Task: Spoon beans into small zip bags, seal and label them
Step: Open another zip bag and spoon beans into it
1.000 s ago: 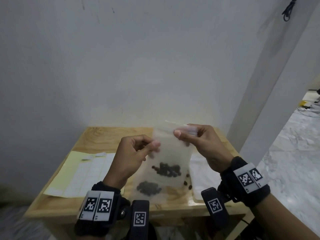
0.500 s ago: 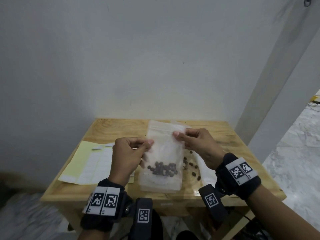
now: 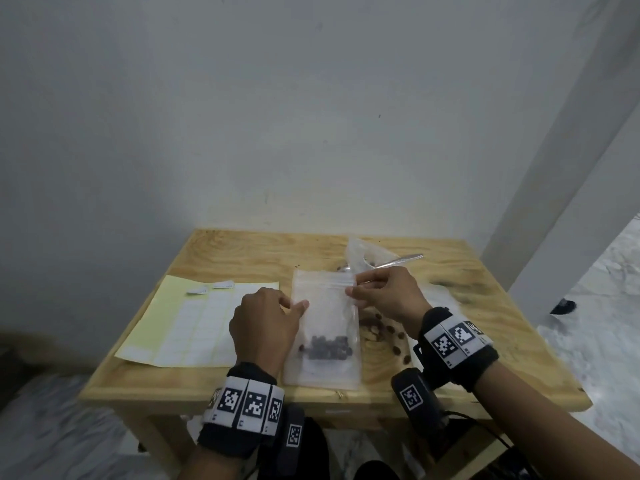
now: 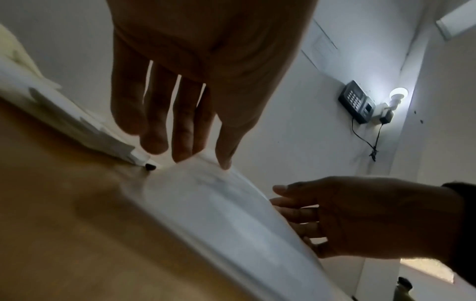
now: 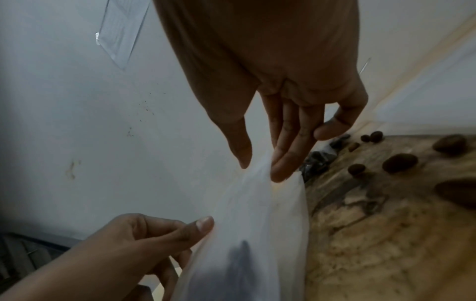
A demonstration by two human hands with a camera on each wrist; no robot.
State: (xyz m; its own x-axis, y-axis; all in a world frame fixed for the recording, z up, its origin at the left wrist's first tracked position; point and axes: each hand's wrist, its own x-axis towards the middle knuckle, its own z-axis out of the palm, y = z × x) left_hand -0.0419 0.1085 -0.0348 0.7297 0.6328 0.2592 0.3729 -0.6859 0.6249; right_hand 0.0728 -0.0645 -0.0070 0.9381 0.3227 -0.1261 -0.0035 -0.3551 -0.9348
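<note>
A small clear zip bag (image 3: 322,320) with a cluster of dark beans (image 3: 325,348) in its lower half lies lengthwise on the wooden table (image 3: 242,258). My left hand (image 3: 298,306) pinches the bag's left edge between thumb and fingers. My right hand (image 3: 351,289) pinches the upper right corner at the zip strip. In the right wrist view the right thumb and fingers (image 5: 280,169) close on the bag's top (image 5: 257,203). The left wrist view shows my left fingertips (image 4: 182,154) on the bag's edge (image 4: 206,183).
A yellow-backed sheet of white labels (image 3: 194,327) lies left of the bag. Behind the right hand, a metal spoon (image 3: 398,261) rests in an open plastic bag (image 3: 360,254). Loose beans (image 3: 381,330) are scattered right of the zip bag. A white wall stands close behind.
Both hands have brought the bag down from chest height onto the table while keeping hold of it. The head view has tilted down, and the spoon has come into sight.
</note>
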